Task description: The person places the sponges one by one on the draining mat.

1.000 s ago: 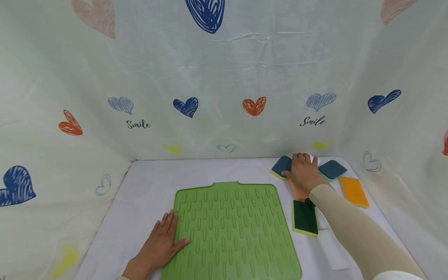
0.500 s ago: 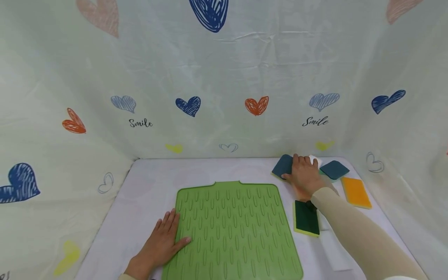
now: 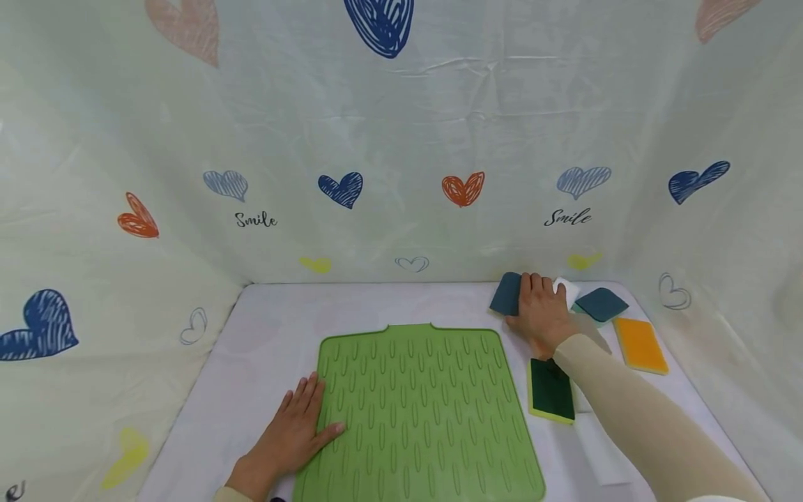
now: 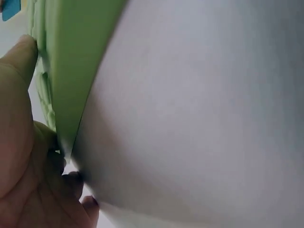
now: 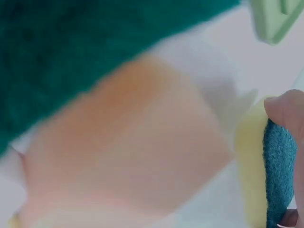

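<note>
My right hand [image 3: 542, 310], at the back right of the table, grips a scrub sponge [image 3: 505, 294] with a blue scouring side and a pale yellow foam side. In the right wrist view the sponge [image 5: 279, 166] stands on edge, thumb against the foam and fingers on the blue side. My left hand [image 3: 290, 431] lies with straight fingers along the left edge of a ridged green mat [image 3: 420, 411], its thumb resting on the mat's surface. The left wrist view shows the mat's side [image 4: 76, 61] beside the fingers.
Around my right forearm lie a dark green and yellow sponge [image 3: 552, 392], an orange sponge [image 3: 641, 345], another blue sponge [image 3: 602, 305], and white pieces [image 3: 602, 450]. Below the right hand is a flat peach piece [image 5: 142, 137]. A heart-print sheet [image 3: 401, 139] encloses the table.
My right hand has shifted slightly left, and the blue sponge in it has tilted up. My left hand stays on the mat. The head view has drifted a little.
</note>
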`<state>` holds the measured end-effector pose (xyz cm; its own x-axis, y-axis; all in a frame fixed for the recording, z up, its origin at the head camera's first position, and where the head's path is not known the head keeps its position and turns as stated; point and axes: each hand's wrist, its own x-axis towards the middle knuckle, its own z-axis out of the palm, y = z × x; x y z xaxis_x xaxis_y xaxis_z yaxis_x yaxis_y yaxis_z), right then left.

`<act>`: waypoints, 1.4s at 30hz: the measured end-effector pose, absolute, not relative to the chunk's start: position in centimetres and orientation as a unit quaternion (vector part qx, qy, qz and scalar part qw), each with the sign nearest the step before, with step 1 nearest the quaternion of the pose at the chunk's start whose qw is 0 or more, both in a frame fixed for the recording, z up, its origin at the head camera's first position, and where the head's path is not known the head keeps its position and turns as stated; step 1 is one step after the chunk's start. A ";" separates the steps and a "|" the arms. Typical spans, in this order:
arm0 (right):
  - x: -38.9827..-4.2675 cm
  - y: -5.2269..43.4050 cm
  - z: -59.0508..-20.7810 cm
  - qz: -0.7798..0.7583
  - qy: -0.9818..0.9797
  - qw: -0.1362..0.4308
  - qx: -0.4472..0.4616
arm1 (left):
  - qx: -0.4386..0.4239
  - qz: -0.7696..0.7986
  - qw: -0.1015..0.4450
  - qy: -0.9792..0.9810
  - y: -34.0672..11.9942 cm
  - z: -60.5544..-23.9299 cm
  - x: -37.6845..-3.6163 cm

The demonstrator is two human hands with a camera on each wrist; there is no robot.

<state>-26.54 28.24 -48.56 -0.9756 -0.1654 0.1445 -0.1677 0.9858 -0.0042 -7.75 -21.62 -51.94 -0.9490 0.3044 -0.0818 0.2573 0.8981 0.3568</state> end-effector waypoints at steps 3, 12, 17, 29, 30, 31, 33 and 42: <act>-26.5 27.8 -47.8 0.006 -0.990 0.099 0.101 | 0.147 0.164 0.065 0.973 -22.1 -51.8 -7.9; -24.6 23.0 -46.8 0.005 -0.968 0.159 0.196 | 0.151 0.151 0.094 0.972 -22.8 -51.7 -8.2; -23.7 19.4 -46.8 -0.005 -0.940 0.217 0.262 | 0.151 0.161 0.091 0.971 -22.8 -51.7 -8.1; -21.6 13.2 -47.2 -0.013 -0.924 0.183 0.337 | 0.150 0.153 0.090 0.973 -23.1 -52.4 -8.3; -21.5 12.8 -47.3 -0.015 -0.924 0.175 0.340 | 0.150 0.154 0.090 0.972 -23.1 -52.3 -8.3; -21.4 12.4 -47.3 -0.013 -0.924 0.167 0.345 | 0.151 0.154 0.090 0.972 -23.1 -52.3 -8.3; -21.3 11.5 -47.4 -0.009 -0.924 0.147 0.353 | 0.154 0.155 0.091 0.972 -23.0 -52.1 -8.2; -21.1 6.6 -47.9 -0.008 -0.922 0.085 0.377 | 0.152 0.153 0.097 0.971 -23.0 -51.9 -8.2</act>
<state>-21.13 6.59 -47.89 -0.7020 -0.6961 0.1504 -0.6933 0.7163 0.0791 -8.21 -23.04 -51.90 -0.9346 0.3260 -0.1422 0.2663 0.9064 0.3278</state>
